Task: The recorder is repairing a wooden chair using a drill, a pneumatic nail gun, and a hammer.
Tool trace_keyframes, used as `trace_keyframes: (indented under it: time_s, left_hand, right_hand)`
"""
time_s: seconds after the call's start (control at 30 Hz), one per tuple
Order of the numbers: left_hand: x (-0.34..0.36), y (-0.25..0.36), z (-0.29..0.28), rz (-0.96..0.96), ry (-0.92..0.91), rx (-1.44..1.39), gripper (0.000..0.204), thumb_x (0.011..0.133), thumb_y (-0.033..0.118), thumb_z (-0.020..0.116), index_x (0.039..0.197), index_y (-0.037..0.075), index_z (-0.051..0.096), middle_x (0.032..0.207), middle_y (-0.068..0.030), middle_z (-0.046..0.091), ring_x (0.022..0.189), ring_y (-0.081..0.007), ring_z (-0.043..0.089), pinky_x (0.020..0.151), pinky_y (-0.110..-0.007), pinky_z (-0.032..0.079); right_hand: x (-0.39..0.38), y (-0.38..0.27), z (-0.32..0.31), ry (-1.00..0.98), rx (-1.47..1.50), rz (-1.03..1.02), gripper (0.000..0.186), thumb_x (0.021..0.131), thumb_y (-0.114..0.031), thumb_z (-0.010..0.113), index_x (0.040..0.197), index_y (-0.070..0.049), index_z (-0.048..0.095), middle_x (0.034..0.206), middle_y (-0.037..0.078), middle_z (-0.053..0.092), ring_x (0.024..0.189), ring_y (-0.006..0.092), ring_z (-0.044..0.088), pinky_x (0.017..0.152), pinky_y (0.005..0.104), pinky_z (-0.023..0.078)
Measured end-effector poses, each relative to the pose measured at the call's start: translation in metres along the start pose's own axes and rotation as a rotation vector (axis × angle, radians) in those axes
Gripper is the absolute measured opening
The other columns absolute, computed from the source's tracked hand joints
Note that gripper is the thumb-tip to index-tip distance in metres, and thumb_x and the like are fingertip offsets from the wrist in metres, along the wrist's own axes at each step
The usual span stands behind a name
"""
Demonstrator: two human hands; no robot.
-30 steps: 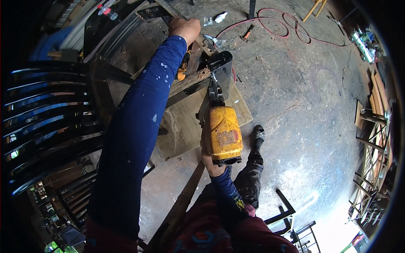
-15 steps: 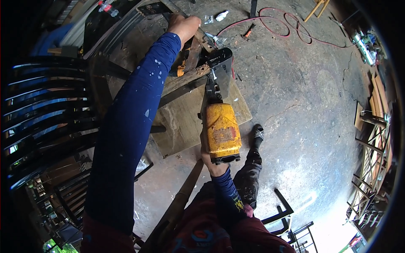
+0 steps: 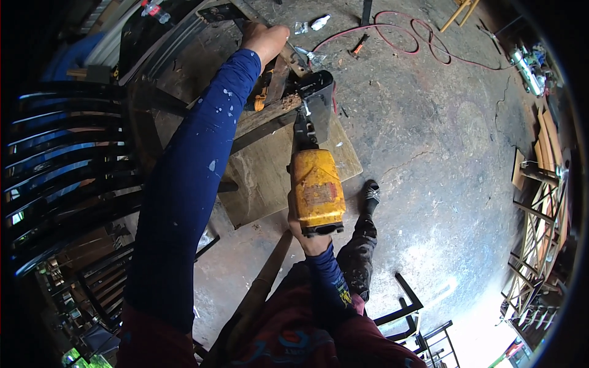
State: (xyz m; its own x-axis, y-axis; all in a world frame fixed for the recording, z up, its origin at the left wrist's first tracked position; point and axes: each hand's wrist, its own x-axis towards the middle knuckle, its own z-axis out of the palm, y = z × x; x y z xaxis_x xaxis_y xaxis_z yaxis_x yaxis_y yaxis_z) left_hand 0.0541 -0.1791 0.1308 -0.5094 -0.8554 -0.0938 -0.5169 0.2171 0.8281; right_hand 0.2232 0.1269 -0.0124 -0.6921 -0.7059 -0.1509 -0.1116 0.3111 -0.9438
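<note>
My left hand [image 3: 265, 43], in a paint-spotted blue sleeve, is closed over the upper bar of a worn wooden frame [image 3: 270, 116]. Much of what lies under its fingers is hidden. My right hand [image 3: 313, 240] is wrapped around the grip beneath a scuffed yellow power tool [image 3: 318, 189]; the casing covers most of the fingers. The tool's dark metal nose points away from me, toward the corner of the frame. A dark piece with a rounded top [image 3: 317, 80] stands there; whether it belongs to the tool, I cannot tell.
A tan board [image 3: 251, 199] lies under the frame. Black slatted metalwork [image 3: 80, 147] stands at left. A red hose [image 3: 392, 46] loops across the floor, near an orange-handled tool [image 3: 359, 45]. Black metal frames [image 3: 405, 313] lie at lower right; timber [image 3: 543, 153] leans at the right.
The whole view has shifted slightly, and the yellow tool sits a little farther left in it. Both hands keep their grips.
</note>
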Motion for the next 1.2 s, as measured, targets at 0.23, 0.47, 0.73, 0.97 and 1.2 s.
trace_keyframes:
  time_s: [0.23,0.47,0.73,0.97,1.2]
  left_hand:
    - [0.010,0.001,0.000,-0.030,-0.019,0.050,0.058,0.079,0.029,0.070,0.120,-0.012,0.059,0.131,-0.0275,0.060,0.122,-0.0330,0.058,0.103,-0.045,0.044]
    - [0.003,0.004,0.001,-0.056,-0.008,0.026,0.063,0.080,0.029,0.070,0.126,-0.012,0.054,0.133,-0.0285,0.057,0.122,-0.0333,0.057,0.103,-0.047,0.044]
    - [0.012,-0.006,0.000,-0.025,-0.016,0.042,0.059,0.080,0.031,0.070,0.123,-0.008,0.059,0.132,-0.0254,0.059,0.120,-0.0314,0.058,0.101,-0.046,0.044]
    - [0.011,-0.004,-0.001,-0.035,-0.023,0.013,0.041,0.078,0.027,0.069,0.103,-0.004,0.063,0.109,-0.0176,0.062,0.101,-0.0252,0.059,0.091,-0.043,0.047]
    - [0.010,-0.004,0.002,0.018,0.012,0.073,0.039,0.078,0.026,0.068,0.102,-0.004,0.062,0.104,-0.0171,0.062,0.094,-0.0237,0.060,0.085,-0.041,0.050]
  right_hand:
    - [0.009,0.011,0.017,0.252,-0.034,-0.263,0.038,0.098,-0.023,0.052,0.130,-0.004,0.059,0.123,0.014,0.067,0.114,0.0304,0.065,0.098,0.0425,0.052]
    - [0.008,0.002,0.017,0.262,0.028,-0.443,0.040,0.104,-0.022,0.044,0.134,0.003,0.053,0.124,0.014,0.065,0.109,0.0253,0.068,0.093,0.0394,0.057]
    - [0.010,0.000,0.023,0.297,-0.049,-0.415,0.036,0.098,-0.005,0.054,0.134,0.004,0.052,0.124,0.013,0.065,0.109,0.0204,0.068,0.091,0.0343,0.057]
    - [0.010,-0.003,0.013,0.314,-0.071,-0.451,0.030,0.097,-0.003,0.057,0.126,0.005,0.059,0.113,0.011,0.069,0.100,0.0197,0.070,0.087,0.0336,0.058]
    - [0.009,0.015,0.028,0.333,-0.125,-0.434,0.028,0.098,-0.004,0.055,0.124,0.006,0.059,0.114,0.011,0.069,0.099,0.0213,0.070,0.086,0.0331,0.058]
